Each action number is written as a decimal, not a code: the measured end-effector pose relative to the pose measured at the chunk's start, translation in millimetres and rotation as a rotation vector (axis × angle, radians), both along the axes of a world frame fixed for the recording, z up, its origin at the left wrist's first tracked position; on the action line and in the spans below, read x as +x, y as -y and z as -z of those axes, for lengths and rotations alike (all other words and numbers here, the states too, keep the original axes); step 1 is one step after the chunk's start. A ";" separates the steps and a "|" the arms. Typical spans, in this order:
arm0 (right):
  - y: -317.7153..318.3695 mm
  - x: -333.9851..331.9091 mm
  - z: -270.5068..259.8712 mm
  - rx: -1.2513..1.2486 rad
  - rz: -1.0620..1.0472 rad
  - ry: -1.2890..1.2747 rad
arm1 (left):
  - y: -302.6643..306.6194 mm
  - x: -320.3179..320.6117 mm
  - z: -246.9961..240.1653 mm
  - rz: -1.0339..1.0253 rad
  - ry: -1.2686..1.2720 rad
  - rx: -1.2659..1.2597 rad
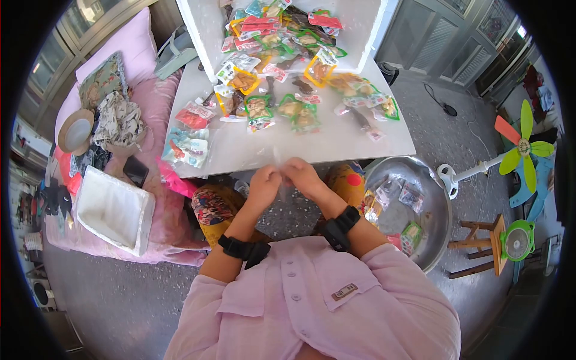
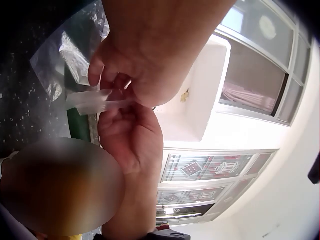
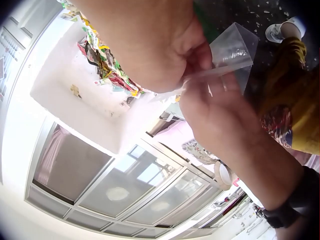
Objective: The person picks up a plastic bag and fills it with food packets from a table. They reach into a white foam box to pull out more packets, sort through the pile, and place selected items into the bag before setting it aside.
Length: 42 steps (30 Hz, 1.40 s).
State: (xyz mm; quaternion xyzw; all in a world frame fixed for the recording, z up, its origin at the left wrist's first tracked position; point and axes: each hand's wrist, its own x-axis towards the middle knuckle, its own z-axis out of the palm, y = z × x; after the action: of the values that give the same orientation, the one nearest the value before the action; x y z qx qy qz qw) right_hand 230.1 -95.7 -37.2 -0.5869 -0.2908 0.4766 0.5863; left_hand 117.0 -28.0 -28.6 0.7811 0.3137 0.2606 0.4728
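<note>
At the front edge of the white table [image 1: 336, 147], my left hand [image 1: 264, 187] and right hand [image 1: 303, 178] are close together, fingers curled. Between them they pinch a clear plastic bag [image 2: 86, 102], whose loose part hangs beyond the fingers in the right wrist view. The left hand [image 2: 145, 65] and right hand [image 2: 131, 142] nearly meet at its edge; some fingertips are hidden. Colourful sealed food packets [image 1: 258, 107] lie on the table in front of the hands.
A white foam box [image 1: 201, 36] full of packets stands at the back of the table. A metal basin [image 1: 441, 225] with several packets is at the right. An empty foam tray [image 1: 114, 210] lies on the pink bed at the left. A fan [image 1: 524, 147] stands at far right.
</note>
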 end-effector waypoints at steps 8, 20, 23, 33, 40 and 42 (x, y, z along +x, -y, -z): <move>2.0 -0.9 -13.7 0.125 0.079 0.282 | -7.0 -12.1 -10.3 -0.169 0.010 0.033; -14.4 -5.8 -17.3 0.224 0.107 0.096 | -14.4 -11.2 -14.4 -0.154 0.106 0.407; -23.2 -1.4 -39.1 0.159 0.105 -0.140 | -36.7 -11.9 -39.2 -0.215 0.092 0.730; -40.1 8.8 -28.0 0.117 0.279 -0.383 | -50.4 15.6 -48.3 -0.092 -0.181 1.163; -11.8 88.6 32.3 0.073 0.752 0.961 | -50.0 33.4 24.9 -0.106 -0.344 0.732; -9.9 97.9 26.8 0.136 0.754 0.408 | -50.2 37.0 25.4 -0.113 -0.349 0.678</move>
State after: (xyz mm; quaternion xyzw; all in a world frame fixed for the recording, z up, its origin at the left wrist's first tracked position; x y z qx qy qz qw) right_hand 328.1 -85.8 -64.0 -0.6944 -0.1966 0.0829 0.6872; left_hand 154.0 22.2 -53.9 0.9073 0.3281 0.2382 0.1117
